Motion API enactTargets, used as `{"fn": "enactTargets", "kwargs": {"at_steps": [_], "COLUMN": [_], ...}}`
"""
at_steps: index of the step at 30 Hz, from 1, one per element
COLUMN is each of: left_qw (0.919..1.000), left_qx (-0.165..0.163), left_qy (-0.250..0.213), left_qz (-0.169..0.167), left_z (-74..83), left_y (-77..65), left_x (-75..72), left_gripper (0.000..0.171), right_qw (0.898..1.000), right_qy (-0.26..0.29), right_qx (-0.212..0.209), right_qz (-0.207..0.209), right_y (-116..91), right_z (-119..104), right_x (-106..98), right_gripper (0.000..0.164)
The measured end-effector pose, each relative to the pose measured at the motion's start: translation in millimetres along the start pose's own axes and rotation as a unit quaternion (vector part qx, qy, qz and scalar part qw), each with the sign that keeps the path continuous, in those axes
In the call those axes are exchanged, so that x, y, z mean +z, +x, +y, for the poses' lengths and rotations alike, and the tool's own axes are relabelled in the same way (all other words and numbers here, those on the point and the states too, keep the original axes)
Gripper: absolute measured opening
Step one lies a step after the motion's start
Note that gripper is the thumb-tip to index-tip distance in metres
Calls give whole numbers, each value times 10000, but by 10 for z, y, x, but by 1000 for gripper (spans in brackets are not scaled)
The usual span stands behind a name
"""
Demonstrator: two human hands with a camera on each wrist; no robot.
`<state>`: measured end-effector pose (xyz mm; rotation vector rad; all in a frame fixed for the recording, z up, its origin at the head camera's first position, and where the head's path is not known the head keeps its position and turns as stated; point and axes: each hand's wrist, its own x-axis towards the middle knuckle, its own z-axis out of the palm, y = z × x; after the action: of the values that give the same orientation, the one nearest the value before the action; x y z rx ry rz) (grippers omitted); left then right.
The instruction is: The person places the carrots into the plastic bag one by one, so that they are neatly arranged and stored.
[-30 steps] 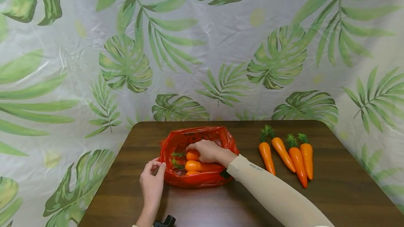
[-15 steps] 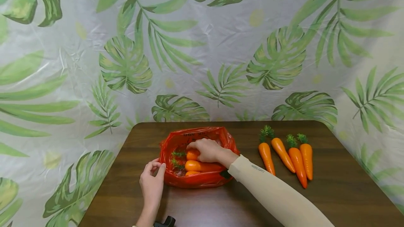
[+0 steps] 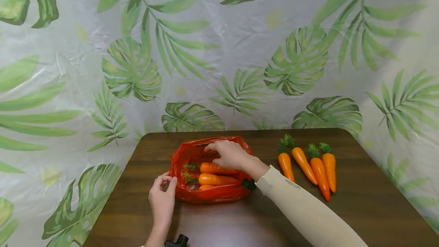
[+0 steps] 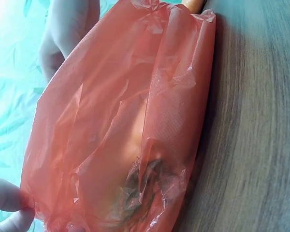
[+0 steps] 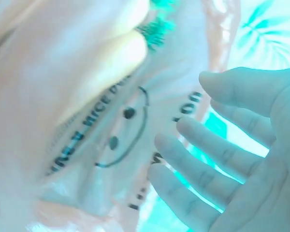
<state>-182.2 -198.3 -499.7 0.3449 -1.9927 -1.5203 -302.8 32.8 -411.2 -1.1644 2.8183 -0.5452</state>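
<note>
A red plastic bag (image 3: 219, 196) lies with its mouth open on the brown table. Inside it are several orange carrots with green tops, among them a front carrot (image 3: 219, 179) and a rear carrot (image 3: 219, 168). My left hand (image 3: 162, 199) pinches the bag's left rim; in the left wrist view the fingers (image 4: 12, 203) grip the thin red film. Over the bag's mouth, just above the rear carrot, is my right hand (image 3: 233, 158). The right wrist view shows the right hand's fingers (image 5: 208, 169) spread and holding nothing, beside the bag's printed inner wall (image 5: 121, 130).
To the right of the bag, several loose carrots (image 3: 320, 178) lie on the table (image 3: 363, 209). A small black object (image 3: 178, 241) shows at the bottom edge, near the left forearm. Behind the table hangs a leaf-patterned sheet (image 3: 240, 48).
My right hand has let go of the rear carrot and risen up and slightly right, uncovering it in the bag. The left hand keeps its pinch on the rim. The head view has shifted slightly.
</note>
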Motion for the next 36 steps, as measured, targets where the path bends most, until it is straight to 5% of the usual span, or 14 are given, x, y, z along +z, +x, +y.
{"fn": "enactTargets", "kwargs": {"at_steps": [21,36], "left_qw": [9999,10000], "left_qx": [-73,-65], "left_qy": [85,29], "left_qz": [51,-2], "left_z": [13,34], "left_y": [-5,-21], "left_x": [4,-1], "left_gripper": [13,15], "right_qw": [9829,9654], "right_qy": [501,990], "right_qx": [779,1171], "right_qz": [1594,2110], "right_y": [-617,-1108], "right_z": [159,502], "right_x": [-416,-554], "right_gripper": [42,42]}}
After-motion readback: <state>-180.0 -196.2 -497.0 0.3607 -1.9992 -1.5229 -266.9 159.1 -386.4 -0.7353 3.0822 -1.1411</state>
